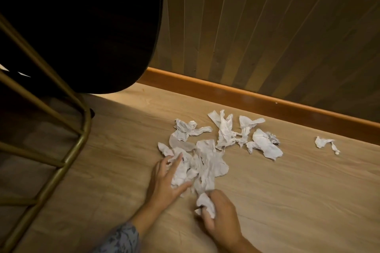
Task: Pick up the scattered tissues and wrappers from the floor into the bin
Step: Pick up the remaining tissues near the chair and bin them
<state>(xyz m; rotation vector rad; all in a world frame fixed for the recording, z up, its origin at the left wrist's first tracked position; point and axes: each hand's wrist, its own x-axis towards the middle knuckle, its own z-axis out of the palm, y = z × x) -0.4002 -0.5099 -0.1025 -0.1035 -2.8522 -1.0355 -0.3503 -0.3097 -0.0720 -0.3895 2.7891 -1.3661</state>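
Crumpled white tissues (224,139) are lying scattered on the wooden floor (287,191) near the skirting board (246,94). The left hand (164,181) is resting on the nearest heap, fingers (174,162) spread apart. The right hand (220,215) is clutching one wad (205,204), fingers curled tight.

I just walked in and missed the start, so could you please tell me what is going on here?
A person is gathering crumpled tissues off a wooden floor. The right hand is closed on a balled tissue, while the left hand lies spread on the near pile. More tissues lie toward the baseboard, and one stray piece sits apart at the right. No bin is in view.
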